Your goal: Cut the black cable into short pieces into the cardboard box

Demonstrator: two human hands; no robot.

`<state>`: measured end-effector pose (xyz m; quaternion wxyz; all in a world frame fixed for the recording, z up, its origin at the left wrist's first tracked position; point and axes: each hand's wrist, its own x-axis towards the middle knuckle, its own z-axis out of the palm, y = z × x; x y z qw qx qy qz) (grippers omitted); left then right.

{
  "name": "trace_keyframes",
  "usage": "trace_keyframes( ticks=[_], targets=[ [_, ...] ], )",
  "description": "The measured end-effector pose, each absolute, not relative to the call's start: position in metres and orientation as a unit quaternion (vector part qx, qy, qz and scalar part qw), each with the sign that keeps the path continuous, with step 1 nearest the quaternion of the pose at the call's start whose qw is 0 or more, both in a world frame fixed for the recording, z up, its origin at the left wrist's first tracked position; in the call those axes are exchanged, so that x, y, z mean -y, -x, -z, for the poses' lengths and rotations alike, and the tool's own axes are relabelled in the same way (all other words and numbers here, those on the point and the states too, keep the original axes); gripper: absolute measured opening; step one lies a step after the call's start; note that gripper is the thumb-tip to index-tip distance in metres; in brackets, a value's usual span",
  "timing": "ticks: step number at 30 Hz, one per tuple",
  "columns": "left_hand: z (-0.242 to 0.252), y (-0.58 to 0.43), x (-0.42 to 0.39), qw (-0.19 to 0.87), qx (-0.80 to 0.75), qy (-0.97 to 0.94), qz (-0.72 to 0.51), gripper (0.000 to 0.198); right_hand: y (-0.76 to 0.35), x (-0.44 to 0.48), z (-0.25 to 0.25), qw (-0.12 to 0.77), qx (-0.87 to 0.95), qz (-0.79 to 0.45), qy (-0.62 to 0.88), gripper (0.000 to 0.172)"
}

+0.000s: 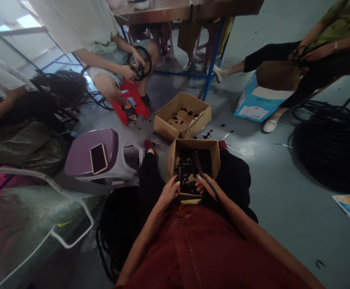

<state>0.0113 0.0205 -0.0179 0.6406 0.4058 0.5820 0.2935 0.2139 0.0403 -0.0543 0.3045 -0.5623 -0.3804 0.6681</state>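
Both my hands are over an open cardboard box (171,160) between my knees, with many small black pieces (188,166) in it. My left hand (171,188) is closed on a short, thin dark piece (179,173) that sticks up past the fingers. On the other side, my right hand (203,184) is closed around a long, thin dark object (198,161). Its upper end reaches over the box, and a dark length runs back along my wrist. I cannot make out its exact kind.
A second cardboard box (165,120) stands just beyond. To the left, a phone (98,158) lies on a purple stool (75,154). Coils of black hose (328,148) lie at right, near a blue box (247,100). Other people sit around, one holding a black loop (147,60).
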Motion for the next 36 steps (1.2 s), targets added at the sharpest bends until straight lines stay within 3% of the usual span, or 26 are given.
trace_keyframes(
  ticks=[6, 17, 23, 36],
  targets=[
    [0.028, -0.014, -0.018, 0.624, -0.601, -0.397, -0.304, 0.054, -0.228, -0.018, 0.055, 0.173, 0.496, -0.626, 0.577, 0.048],
    [0.021, 0.005, -0.028, 0.562, -0.635, -0.416, -0.327, 0.052, -0.231, -0.011, 0.042, 0.111, 0.687, -0.458, 0.553, 0.051],
    [0.005, 0.024, -0.044, 0.465, -0.675, -0.447, -0.359, 0.054, -0.227, -0.006, 0.041, 0.127, 0.649, -0.486, 0.572, 0.051],
    [0.021, 0.01, -0.015, 0.553, -0.603, -0.482, -0.314, 0.05, -0.231, 0.001, 0.046, 0.145, 0.599, -0.526, 0.586, 0.052]
  ],
)
